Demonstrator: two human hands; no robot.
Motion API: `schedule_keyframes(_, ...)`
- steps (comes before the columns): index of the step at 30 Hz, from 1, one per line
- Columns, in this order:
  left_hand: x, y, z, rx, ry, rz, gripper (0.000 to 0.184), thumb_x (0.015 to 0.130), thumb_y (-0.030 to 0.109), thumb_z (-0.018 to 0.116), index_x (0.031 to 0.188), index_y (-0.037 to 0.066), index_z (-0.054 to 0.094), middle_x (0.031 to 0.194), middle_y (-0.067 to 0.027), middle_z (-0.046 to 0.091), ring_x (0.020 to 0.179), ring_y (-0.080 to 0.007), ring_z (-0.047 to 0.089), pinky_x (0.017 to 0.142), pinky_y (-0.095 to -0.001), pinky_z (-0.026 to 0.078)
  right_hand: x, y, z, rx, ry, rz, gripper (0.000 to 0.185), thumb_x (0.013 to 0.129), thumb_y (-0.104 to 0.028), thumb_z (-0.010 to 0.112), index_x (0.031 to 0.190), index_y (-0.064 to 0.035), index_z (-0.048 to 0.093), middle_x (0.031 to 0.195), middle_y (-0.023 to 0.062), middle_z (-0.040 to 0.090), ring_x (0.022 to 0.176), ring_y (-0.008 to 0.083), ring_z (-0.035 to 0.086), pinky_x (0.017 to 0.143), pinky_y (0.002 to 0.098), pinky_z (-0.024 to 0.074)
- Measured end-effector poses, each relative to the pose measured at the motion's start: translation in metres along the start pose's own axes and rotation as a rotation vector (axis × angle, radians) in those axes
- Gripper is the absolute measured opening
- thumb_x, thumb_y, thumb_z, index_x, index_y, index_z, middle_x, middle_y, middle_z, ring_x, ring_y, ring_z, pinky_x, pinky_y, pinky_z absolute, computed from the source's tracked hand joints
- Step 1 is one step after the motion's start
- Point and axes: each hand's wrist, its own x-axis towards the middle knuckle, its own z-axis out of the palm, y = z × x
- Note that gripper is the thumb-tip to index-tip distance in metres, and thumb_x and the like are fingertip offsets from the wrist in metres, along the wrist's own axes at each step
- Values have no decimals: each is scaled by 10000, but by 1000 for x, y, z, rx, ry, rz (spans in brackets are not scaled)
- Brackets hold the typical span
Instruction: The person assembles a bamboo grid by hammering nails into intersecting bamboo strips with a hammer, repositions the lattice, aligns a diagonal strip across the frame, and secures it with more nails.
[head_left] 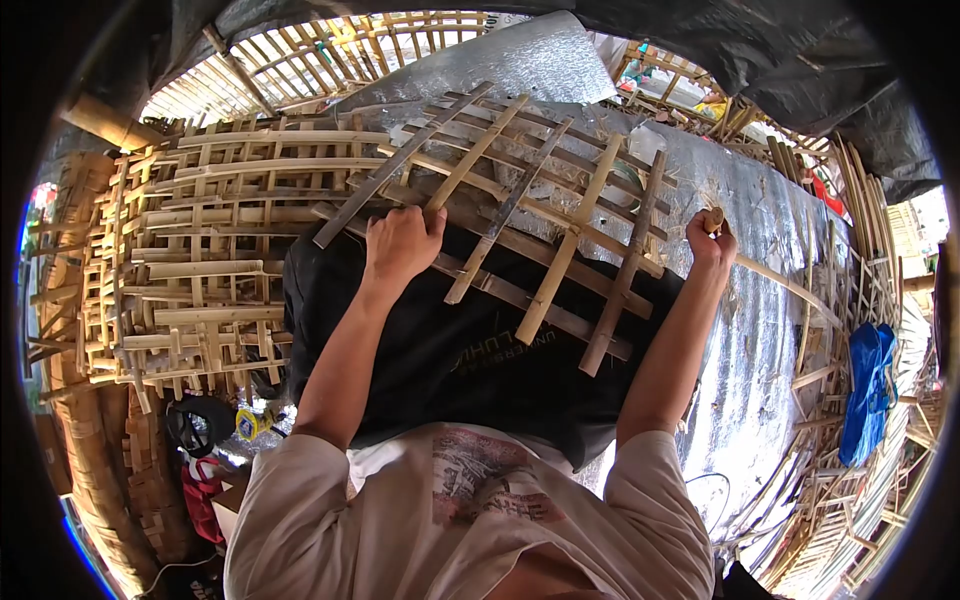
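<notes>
A bamboo lattice (572, 243) of crossed slats, some pale and some dark, lies tilted across my lap on black cloth (430, 340). My left hand (400, 245) is closed at its near left side, with the thumb against a pale slat. To the right of the lattice, my right hand (711, 245) is raised in a fist around a brown wooden handle (714, 219). The handle's end pokes out above the fingers, and whatever it belongs to is hidden. A pale bamboo strip (790, 285) runs rightward from behind that hand.
Stacked bamboo lattices (210, 240) stand on my left. Shiny corrugated metal sheet (745, 370) covers the ground at right, with another metal sheet (500, 65) ahead. A blue bag (866, 395) hangs at far right near loose bamboo strips. A yellow tape roll (248, 424) sits at lower left.
</notes>
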Motion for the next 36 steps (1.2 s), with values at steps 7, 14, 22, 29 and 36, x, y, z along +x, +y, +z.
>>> schedule_keyframes(7,0,0,0,10,-27,-1,511,970,464,514,806,8,676,792,-214,698,841,-413,678,911,-545,462,-2,3,1,4,7,-17,265,953,-77,510,722,-101,380,608,-25,303,520,125,389,528,307,485)
schedule_keyframes(14,-2,-3,5,-9,78,59,472,946,416,570,744,3,672,705,-201,683,721,-420,682,839,-519,482,-1,4,1,6,8,-28,271,952,-70,509,719,-106,375,609,-28,302,512,123,379,520,307,483)
schedule_keyframes(22,1,-7,4,-38,9,45,463,944,417,577,778,-4,672,761,-206,695,775,-416,684,871,-531,469,-3,4,1,23,13,-17,268,945,-49,502,715,-102,376,609,-23,305,516,127,386,522,305,482)
schedule_keyframes(29,1,-6,3,-35,-14,37,492,951,455,558,782,4,656,782,-211,690,820,-411,671,849,-527,481,0,1,-2,32,-26,13,272,949,-54,503,707,-97,386,615,-14,339,525,132,405,525,299,476)
schedule_keyframes(36,-1,-2,3,4,-1,43,495,963,457,531,802,5,655,781,-229,687,820,-424,671,849,-546,479,5,-3,-4,12,-31,19,276,952,-70,516,704,-100,400,616,-16,350,529,131,412,529,297,478)
